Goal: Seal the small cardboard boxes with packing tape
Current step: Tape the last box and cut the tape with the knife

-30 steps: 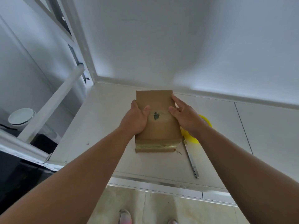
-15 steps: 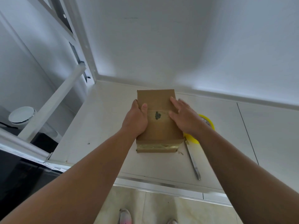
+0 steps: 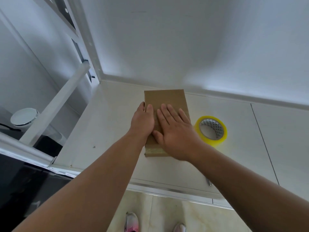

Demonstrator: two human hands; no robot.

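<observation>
A small brown cardboard box (image 3: 164, 97) lies flat on the white counter (image 3: 113, 124), a strip of clear tape across its near end. My left hand (image 3: 143, 120) grips the box's left edge, thumb on top. Flat on the box's top lies my right hand (image 3: 175, 131), fingers straight and spread, pressing down and covering the dark mark. A yellow-rimmed roll of packing tape (image 3: 211, 130) lies on the counter just right of the box, apart from both hands.
A metal blade or cutter (image 3: 209, 182) shows only its tip near the counter's front edge, under my right forearm. White wall rises behind the counter. A white round lid (image 3: 24, 116) sits lower left beyond the shelf frame. My shoes stand on the floor tiles.
My right hand slid from the box's right edge onto its top and flattened there. The tape roll, half hidden before, is now fully uncovered. The left hand kept its grip.
</observation>
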